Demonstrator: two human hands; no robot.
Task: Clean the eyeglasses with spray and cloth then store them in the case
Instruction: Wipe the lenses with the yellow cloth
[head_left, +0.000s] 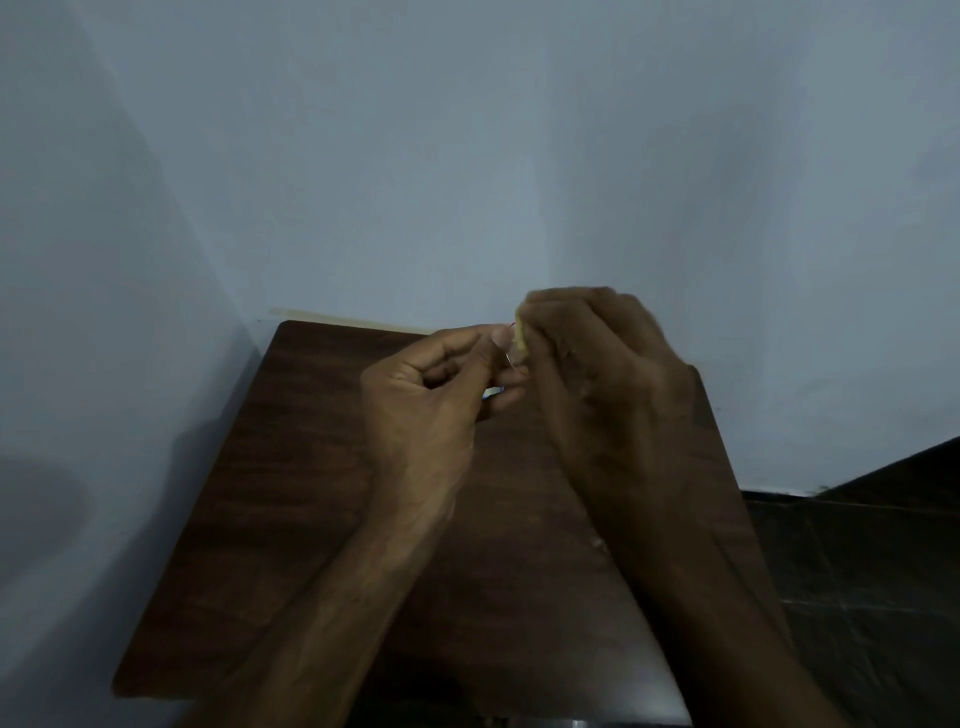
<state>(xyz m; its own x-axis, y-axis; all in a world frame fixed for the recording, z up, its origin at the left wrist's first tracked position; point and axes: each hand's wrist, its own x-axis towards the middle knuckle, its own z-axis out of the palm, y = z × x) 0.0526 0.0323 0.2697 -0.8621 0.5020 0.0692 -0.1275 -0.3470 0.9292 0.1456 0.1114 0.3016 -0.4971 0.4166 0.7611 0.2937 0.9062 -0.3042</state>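
Both hands are raised together above the far half of a dark wooden table (291, 467). My left hand (431, 395) pinches the eyeglasses (511, 358), of which only a thin red rim shows between its thumb and fingers. My right hand (602, 364) is curled round a pale yellow cloth (521, 335), pressed against the glasses; only a small edge of cloth shows. A small white and blue thing (492, 392) peeks out under the left fingers; I cannot tell what it is. No case is visible.
A pale blue wall (467, 156) stands right behind the table, and another wall closes in on the left. A dark tiled floor (857, 571) lies to the right of the table. A small light speck (597, 544) sits on the tabletop.
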